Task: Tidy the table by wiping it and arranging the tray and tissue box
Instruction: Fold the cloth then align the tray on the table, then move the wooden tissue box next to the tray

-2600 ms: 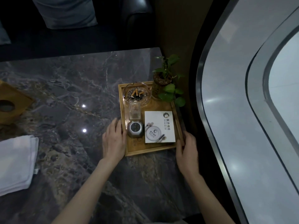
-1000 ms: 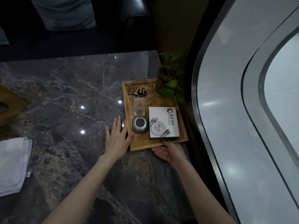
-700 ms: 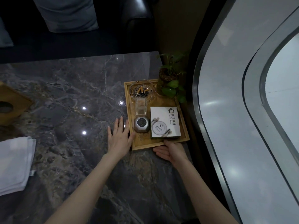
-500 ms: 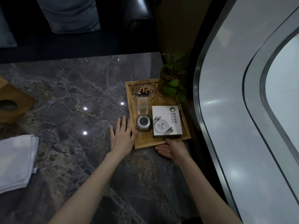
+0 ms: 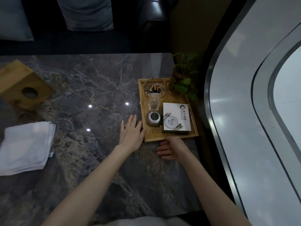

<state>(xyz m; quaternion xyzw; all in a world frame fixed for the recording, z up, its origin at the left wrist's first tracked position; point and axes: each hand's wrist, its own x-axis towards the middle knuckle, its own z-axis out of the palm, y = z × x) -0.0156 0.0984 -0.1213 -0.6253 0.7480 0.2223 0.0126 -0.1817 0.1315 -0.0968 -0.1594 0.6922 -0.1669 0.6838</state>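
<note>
A wooden tray (image 5: 169, 137) lies at the right edge of the dark marble table (image 5: 91, 88). It carries a glass ashtray with cigarette butts (image 5: 155, 88), a clear glass (image 5: 153, 102), a grey metal holder (image 5: 154, 119), a white printed box (image 5: 176, 118) and a potted plant (image 5: 183, 79). My left hand (image 5: 131, 135) lies flat with fingers apart against the tray's left side. My right hand (image 5: 171, 148) rests just below the tray's near edge, fingers loosely curled, holding nothing. The wooden tissue box (image 5: 22, 86) stands at the far left, with a folded white cloth (image 5: 26, 145) nearer to me.
A dark sofa with grey cushions (image 5: 86, 13) runs behind the table. A curved grey wall or railing (image 5: 244, 111) rises close on the right, next to the tray's side of the table. The table's near edge lies just above my lap.
The tray has slid right and away toward the table's right edge. My right hand moved from the tray's right side to its near edge, then drew back slightly.
</note>
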